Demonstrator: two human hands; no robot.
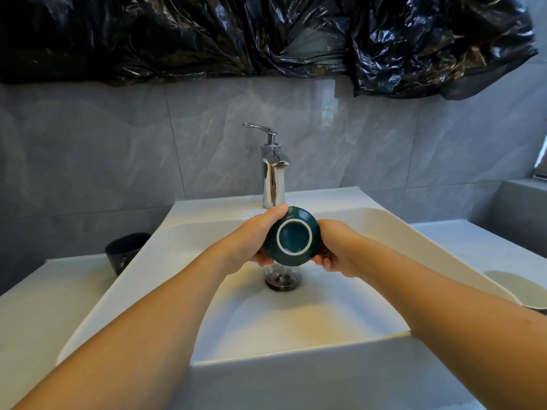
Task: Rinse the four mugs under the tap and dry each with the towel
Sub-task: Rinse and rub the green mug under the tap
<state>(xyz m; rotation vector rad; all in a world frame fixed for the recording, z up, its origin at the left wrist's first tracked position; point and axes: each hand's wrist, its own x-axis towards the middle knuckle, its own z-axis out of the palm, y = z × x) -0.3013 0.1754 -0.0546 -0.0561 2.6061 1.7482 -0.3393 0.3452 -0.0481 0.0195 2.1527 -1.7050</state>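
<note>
Both hands hold a dark teal mug (293,235) over the middle of the white sink (393,232), just in front of the chrome tap (273,179) and above the drain (283,280). The mug is tipped so that its base faces the camera: a teal disc ringed by an unglazed white foot. Its mouth points away toward the tap, and no handle shows from this side.

The left hand (254,241) grips the mug's left side, thumb laid over the top edge and fingers curled underneath. The right hand (337,247) grips the right side in the same way, its fingertips curled below the mug's lower right edge. Both forearms reach in from the near edge of the bench.

The tap stands at the far edge of the sink, its lever handle pointing to the left. Whether water runs cannot be told, as the mug hides the spout's stream.

A black mug (125,251) stands upright on the bench at the sink's left side, touching or just beside its outer wall. At the right edge of the bench, a white mug (518,288) sits partly cut off by the sink's rim. Crumpled black plastic sheeting (266,34) covers the wall above the grey tiles.
</note>
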